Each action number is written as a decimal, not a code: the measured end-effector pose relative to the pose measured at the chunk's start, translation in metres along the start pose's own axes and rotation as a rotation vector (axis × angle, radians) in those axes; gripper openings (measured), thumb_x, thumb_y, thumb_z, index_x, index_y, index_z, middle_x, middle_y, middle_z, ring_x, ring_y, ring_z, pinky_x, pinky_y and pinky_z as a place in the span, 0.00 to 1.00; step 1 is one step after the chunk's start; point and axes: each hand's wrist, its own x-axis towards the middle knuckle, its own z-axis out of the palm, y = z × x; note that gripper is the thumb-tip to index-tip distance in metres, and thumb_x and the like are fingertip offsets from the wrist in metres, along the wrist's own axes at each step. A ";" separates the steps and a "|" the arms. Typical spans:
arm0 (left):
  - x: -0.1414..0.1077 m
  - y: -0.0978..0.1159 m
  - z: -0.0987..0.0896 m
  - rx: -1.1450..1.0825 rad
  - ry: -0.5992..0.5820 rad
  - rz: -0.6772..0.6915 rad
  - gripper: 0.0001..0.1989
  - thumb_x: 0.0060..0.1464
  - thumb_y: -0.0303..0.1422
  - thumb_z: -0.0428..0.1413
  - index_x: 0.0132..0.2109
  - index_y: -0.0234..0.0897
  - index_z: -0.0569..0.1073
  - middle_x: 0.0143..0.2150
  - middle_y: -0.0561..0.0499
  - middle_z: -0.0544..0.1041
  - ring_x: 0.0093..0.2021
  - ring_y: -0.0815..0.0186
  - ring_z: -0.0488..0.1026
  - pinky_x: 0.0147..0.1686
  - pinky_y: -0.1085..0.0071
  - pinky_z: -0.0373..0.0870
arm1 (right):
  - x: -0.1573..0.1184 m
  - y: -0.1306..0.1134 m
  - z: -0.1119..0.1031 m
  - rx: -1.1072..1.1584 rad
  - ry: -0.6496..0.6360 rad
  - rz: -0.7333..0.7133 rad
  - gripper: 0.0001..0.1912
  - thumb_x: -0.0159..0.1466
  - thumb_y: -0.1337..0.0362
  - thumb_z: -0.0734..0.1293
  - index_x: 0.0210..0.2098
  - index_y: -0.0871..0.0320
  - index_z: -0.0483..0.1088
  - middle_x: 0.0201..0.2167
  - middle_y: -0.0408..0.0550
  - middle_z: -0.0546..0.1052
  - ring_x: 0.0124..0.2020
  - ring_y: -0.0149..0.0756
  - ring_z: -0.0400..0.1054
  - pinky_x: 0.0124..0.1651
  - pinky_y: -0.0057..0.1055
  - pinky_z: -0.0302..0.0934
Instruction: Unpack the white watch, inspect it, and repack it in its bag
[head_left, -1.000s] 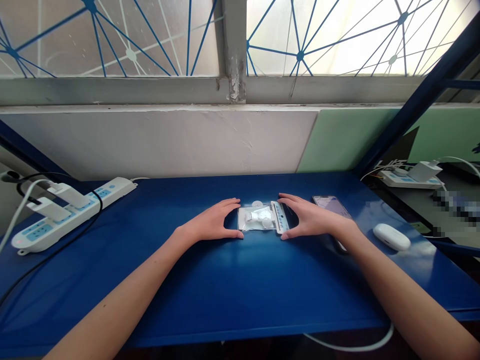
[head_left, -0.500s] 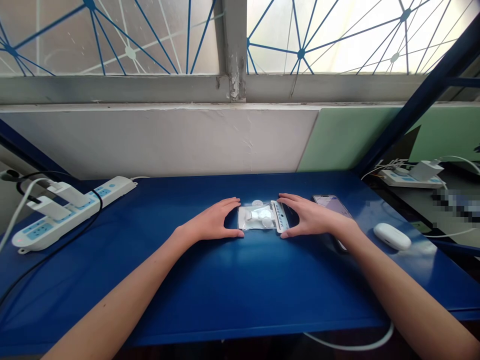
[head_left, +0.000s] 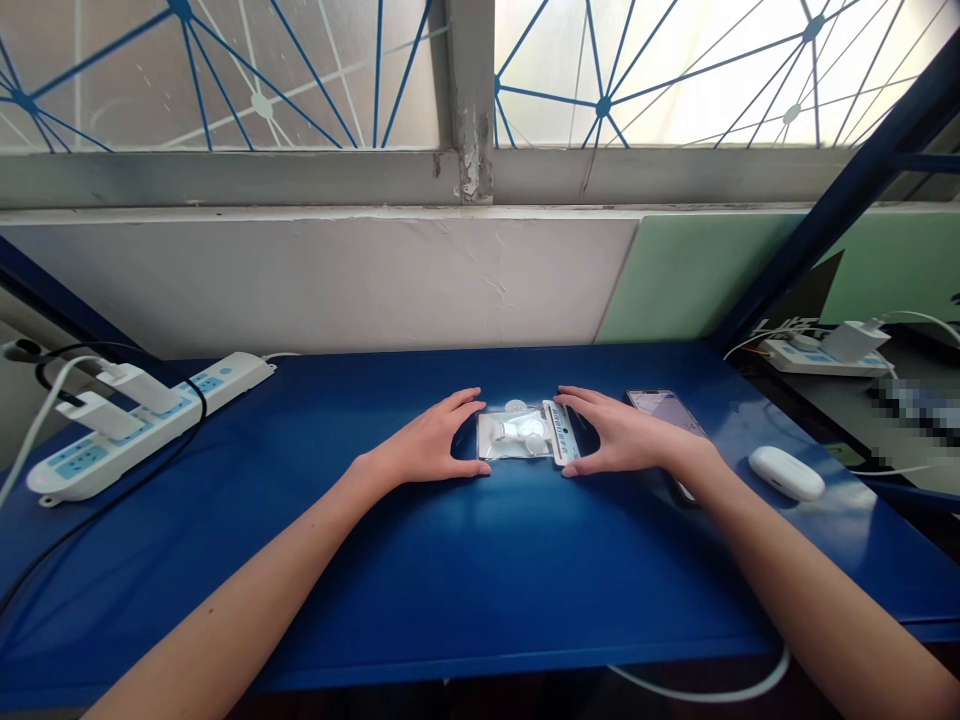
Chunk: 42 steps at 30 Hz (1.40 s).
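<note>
lying flat near the middle of the frame, a clear packet point(head_left: 517, 447) rests on the blue desk point(head_left: 420, 580) between two bare hands. inside it a white item point(head_left: 521, 430) shows through the shiny plastic, its details too small to make out. a pale printed strip point(head_left: 562, 432) closes the packet's right end, slightly tilted, and a small round piece point(head_left: 516, 406) shows at its upper edge.

the left hand point(head_left: 431, 440) is at the packet's left end, thumb and fingers spread apart in a curve, tips close to the corners; whether they touch the plastic i cannot tell. the right hand point(head_left: 619, 430) mirrors it at the printed strip, thumb and fingers also apart, tips by the strip's upper and lower ends, with contact again unclear.

right of centre, a phone point(head_left: 664, 408) lies partly hidden under the right forearm. farther right, a white case point(head_left: 786, 473) sits on the desk, apart from the phone.

at the left of the frame a power bar point(head_left: 180, 402) slants across the desk, with white plugs point(head_left: 109, 416) in it, and a black cable point(head_left: 127, 494) curves past toward the left edge. a white cable point(head_left: 697, 696) loops at lower right, below the desk's front edge. patterned windows point(head_left: 675, 50) fill the top.
</note>
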 end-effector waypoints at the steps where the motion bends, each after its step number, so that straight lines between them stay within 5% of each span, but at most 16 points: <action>1: 0.000 0.001 0.001 0.006 0.012 0.016 0.46 0.48 0.59 0.57 0.67 0.39 0.57 0.70 0.43 0.51 0.67 0.48 0.52 0.63 0.56 0.56 | 0.000 -0.001 0.000 -0.003 0.002 -0.005 0.57 0.48 0.35 0.68 0.68 0.58 0.50 0.69 0.58 0.50 0.67 0.59 0.47 0.65 0.51 0.51; 13: 0.002 0.010 0.006 -0.024 0.109 0.054 0.33 0.52 0.54 0.57 0.59 0.41 0.69 0.57 0.43 0.68 0.55 0.50 0.67 0.54 0.59 0.68 | 0.003 -0.011 0.001 0.017 0.063 -0.155 0.47 0.52 0.39 0.69 0.65 0.50 0.56 0.67 0.53 0.57 0.66 0.58 0.51 0.63 0.52 0.53; 23: 0.002 0.013 0.005 0.032 0.189 0.106 0.22 0.65 0.46 0.46 0.56 0.38 0.72 0.52 0.46 0.76 0.52 0.56 0.71 0.51 0.62 0.68 | 0.005 -0.025 0.000 0.017 0.260 -0.287 0.22 0.65 0.50 0.62 0.55 0.51 0.71 0.52 0.50 0.76 0.53 0.48 0.69 0.55 0.45 0.63; 31: 0.002 0.019 0.013 -0.114 0.403 0.159 0.20 0.67 0.43 0.43 0.46 0.40 0.78 0.47 0.50 0.79 0.47 0.60 0.75 0.49 0.64 0.70 | 0.004 -0.027 0.001 0.117 0.530 -0.254 0.16 0.68 0.54 0.60 0.41 0.51 0.78 0.40 0.47 0.81 0.40 0.42 0.75 0.47 0.40 0.68; 34: 0.000 0.025 0.013 -0.183 0.455 0.181 0.19 0.67 0.40 0.45 0.41 0.37 0.78 0.41 0.48 0.80 0.40 0.62 0.77 0.40 0.68 0.72 | 0.002 -0.033 0.000 0.200 0.610 -0.203 0.14 0.66 0.55 0.63 0.35 0.53 0.78 0.33 0.46 0.82 0.34 0.40 0.75 0.39 0.36 0.69; 39: 0.001 0.032 0.012 -0.319 0.421 0.119 0.21 0.66 0.38 0.46 0.29 0.35 0.75 0.27 0.52 0.78 0.26 0.68 0.73 0.27 0.74 0.67 | 0.004 -0.032 0.002 0.364 0.568 -0.113 0.12 0.64 0.57 0.65 0.32 0.57 0.78 0.30 0.47 0.82 0.30 0.38 0.75 0.32 0.31 0.66; 42: 0.004 0.031 0.015 -0.356 0.434 0.047 0.16 0.65 0.38 0.49 0.35 0.36 0.77 0.33 0.51 0.79 0.30 0.68 0.75 0.28 0.75 0.69 | 0.009 -0.028 0.007 0.394 0.519 -0.067 0.13 0.64 0.56 0.65 0.32 0.57 0.77 0.29 0.46 0.81 0.30 0.38 0.74 0.32 0.31 0.65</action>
